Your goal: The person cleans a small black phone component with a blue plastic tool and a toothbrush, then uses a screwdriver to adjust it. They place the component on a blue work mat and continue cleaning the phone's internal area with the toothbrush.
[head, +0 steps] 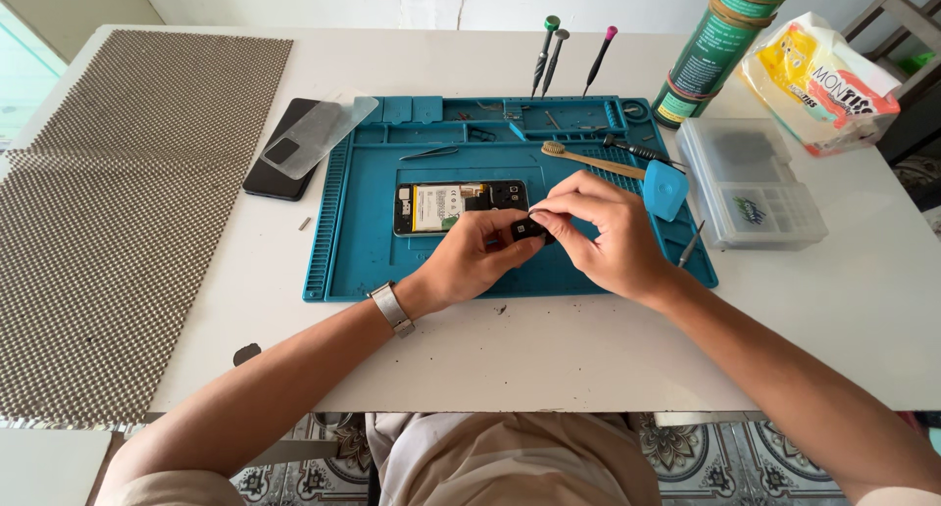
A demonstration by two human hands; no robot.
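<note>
Both my hands meet over the blue repair mat (363, 251), pinching a small black part (527, 229) between their fingertips. My left hand (475, 261), with a metal watch at the wrist, grips it from the left. My right hand (598, 231) holds it from the right with thumb and forefinger. Just behind the hands lies an opened phone (446, 207) with its battery and board exposed. Most of the small part is hidden by my fingers.
On the mat lie tweezers (429, 154), a wooden brush (588, 159) and a blue pick (667, 190). Three screwdrivers (554, 57) lie behind it. A black phone with a clear cover (294, 148) is left, a patterned mat (118, 212) far left, a clear plastic box (750, 182), green can (716, 45) and bag right.
</note>
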